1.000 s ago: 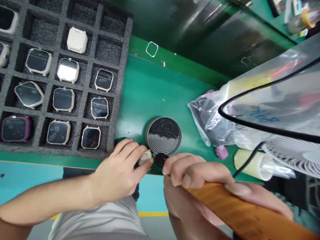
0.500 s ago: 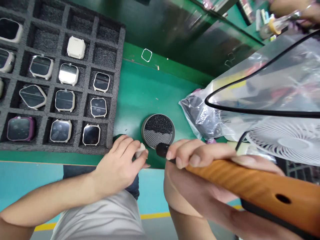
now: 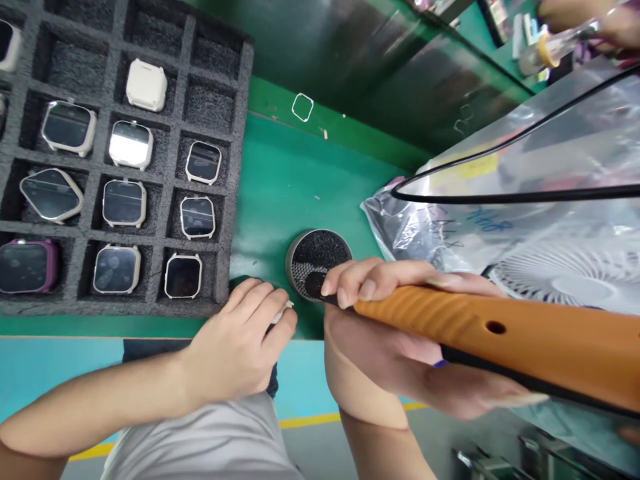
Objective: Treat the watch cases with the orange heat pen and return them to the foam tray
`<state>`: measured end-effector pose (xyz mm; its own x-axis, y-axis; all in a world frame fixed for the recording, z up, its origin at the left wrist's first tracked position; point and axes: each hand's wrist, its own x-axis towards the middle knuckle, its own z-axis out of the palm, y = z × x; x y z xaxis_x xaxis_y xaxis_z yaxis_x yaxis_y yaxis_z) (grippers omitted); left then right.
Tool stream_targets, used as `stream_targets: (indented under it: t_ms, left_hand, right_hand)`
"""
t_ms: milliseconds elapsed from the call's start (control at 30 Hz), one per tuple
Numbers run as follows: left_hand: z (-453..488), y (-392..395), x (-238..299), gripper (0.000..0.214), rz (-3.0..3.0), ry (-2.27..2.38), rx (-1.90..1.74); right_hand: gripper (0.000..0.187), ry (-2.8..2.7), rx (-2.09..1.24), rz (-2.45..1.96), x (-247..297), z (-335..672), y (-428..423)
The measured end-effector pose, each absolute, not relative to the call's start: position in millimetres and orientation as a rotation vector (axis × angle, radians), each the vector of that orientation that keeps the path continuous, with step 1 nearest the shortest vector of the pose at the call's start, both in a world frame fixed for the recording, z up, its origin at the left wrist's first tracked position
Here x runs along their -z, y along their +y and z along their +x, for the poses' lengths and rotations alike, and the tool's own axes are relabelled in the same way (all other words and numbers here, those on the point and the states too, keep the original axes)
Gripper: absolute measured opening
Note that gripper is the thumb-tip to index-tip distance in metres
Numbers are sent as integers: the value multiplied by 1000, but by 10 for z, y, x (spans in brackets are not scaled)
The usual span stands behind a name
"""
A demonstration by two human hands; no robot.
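Roughly eleven watches [image 3: 124, 203]; one screwdriver [image 3: 490, 333].

Round tin [image 3: 320, 257] right of foam tray [image 3: 235, 200]

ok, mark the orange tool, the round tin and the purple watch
orange tool [image 3: 480, 327]: head view, middle of the handle.
round tin [image 3: 320, 252]: head view, dark filling.
purple watch [image 3: 26, 267]: head view, screen.

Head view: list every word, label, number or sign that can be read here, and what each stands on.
No text here can be read with certainty.
Blue handwriting on the clear plastic bag: blurred and seen upside down, not readable.
Yellow label inside the same bag: too blurred to read.
Watch screens in the foam tray: dark, only reflections.
Orange tool handle in the right hand: no marking visible.
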<state>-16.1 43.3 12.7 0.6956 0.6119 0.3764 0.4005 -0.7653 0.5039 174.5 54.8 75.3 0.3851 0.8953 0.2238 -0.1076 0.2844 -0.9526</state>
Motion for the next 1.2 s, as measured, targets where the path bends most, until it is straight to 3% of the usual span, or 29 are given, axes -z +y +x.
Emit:
stream_targets:
  t_ms: [167, 467, 767, 1000, 1200]
  left_hand:
    - [-180, 435, -111, 31, 2522, 785, -813]
    - [-100, 431, -64, 17, 2500, 881, -902]
    - [-105, 441, -95, 20, 2491, 876, -890]
    - [-109, 427, -84, 21, 2487, 875, -876]
    - [-81, 455, -92, 23, 2504, 908, -912]
  right_hand:
    - [44, -977, -772, -1047, -700, 1715, 498]
    - [62, -1033, -904, -1169, -754, 1873, 299]
    - [36, -1004, -673, -1117, -746, 1608, 191]
    - [63, -1080, -663, -1001, -688, 1583, 319]
    - [52, -1113, -705, -999, -716, 1561, 297]
